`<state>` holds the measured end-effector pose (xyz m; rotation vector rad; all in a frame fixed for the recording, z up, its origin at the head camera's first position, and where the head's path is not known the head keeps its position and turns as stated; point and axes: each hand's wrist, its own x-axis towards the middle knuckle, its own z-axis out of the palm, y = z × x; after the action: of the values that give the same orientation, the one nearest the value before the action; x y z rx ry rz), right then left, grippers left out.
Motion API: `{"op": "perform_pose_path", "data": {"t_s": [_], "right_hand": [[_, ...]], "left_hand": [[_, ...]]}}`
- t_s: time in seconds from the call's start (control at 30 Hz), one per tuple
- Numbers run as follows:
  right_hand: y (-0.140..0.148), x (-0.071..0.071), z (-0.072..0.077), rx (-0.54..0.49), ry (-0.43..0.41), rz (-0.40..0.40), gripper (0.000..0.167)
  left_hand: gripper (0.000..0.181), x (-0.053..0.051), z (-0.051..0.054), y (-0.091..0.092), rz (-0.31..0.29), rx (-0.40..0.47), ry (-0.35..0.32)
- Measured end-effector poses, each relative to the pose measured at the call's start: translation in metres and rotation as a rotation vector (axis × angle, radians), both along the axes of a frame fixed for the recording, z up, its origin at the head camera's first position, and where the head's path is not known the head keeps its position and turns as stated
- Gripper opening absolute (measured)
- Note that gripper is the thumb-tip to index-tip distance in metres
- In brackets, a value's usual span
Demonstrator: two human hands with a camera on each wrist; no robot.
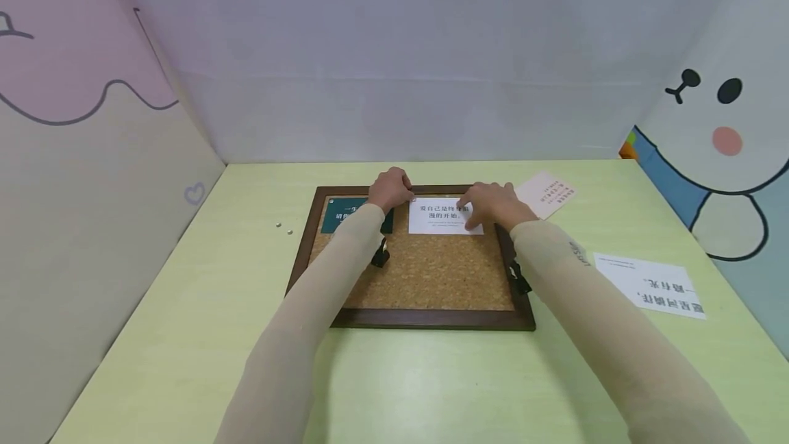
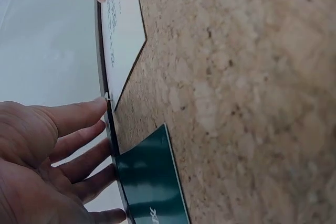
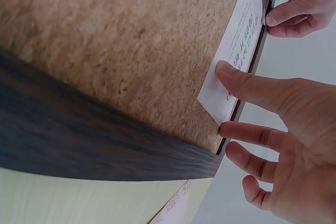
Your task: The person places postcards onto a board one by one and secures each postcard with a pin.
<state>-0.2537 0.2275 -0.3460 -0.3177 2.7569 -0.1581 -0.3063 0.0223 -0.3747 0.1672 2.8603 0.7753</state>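
Note:
A brown-framed cork board (image 1: 456, 273) lies on the table. Along its top edge is a white printed card (image 1: 440, 221), with a dark green card (image 1: 335, 214) to its left. My left hand (image 1: 390, 189) is at the white card's top left corner. Its thumb presses against a small pale thumbtack (image 2: 107, 97) there, while the other fingers reach to the frame's outer edge. Over the card's right end, my right hand (image 1: 491, 204) rests its thumb (image 3: 231, 74) on the paper, and its index finger touches the top right corner. My left sleeve partly covers the green card.
Two small silvery thumbtacks (image 1: 283, 228) lie on the table left of the board. A pink card (image 1: 545, 194) sits beyond the board's upper right corner, partly behind my right hand. Another white card (image 1: 650, 284) lies farther right. White curtain (image 1: 419, 88) hangs along the table's back edge.

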Motion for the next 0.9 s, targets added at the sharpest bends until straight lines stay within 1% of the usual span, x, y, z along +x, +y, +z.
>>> {"op": "perform_pose_path", "data": {"t_s": [0.1,0.17,0.3,0.43,0.67,0.9], "right_hand": [[-0.0001,0.0003,-0.0004,0.005,0.002,0.001,0.054],[0.0002,0.0004,-0.0011,0.005,0.000,0.000,0.054],[0.0010,0.0007,-0.0026,0.007,-0.005,0.001,0.054],[0.0010,0.0008,-0.0042,0.012,-0.004,0.004,0.055],[0.0007,0.0004,-0.0059,0.024,-0.003,0.006,0.055],[-0.0002,-0.0006,-0.0031,0.028,0.013,0.026,0.055]], "left_hand": [[0.026,-0.0010,-0.0006,-0.0016,-0.012,-0.024,0.022],[0.024,-0.0014,-0.0010,-0.0025,-0.016,-0.053,0.033],[0.021,-0.0010,-0.0015,-0.0045,-0.009,-0.085,0.028],[0.020,-0.0017,-0.0033,-0.0061,-0.007,-0.092,0.015],[0.022,-0.0032,-0.0054,-0.0070,-0.014,-0.099,0.013],[0.022,-0.0028,-0.0014,-0.0064,-0.002,-0.100,0.018]]}}
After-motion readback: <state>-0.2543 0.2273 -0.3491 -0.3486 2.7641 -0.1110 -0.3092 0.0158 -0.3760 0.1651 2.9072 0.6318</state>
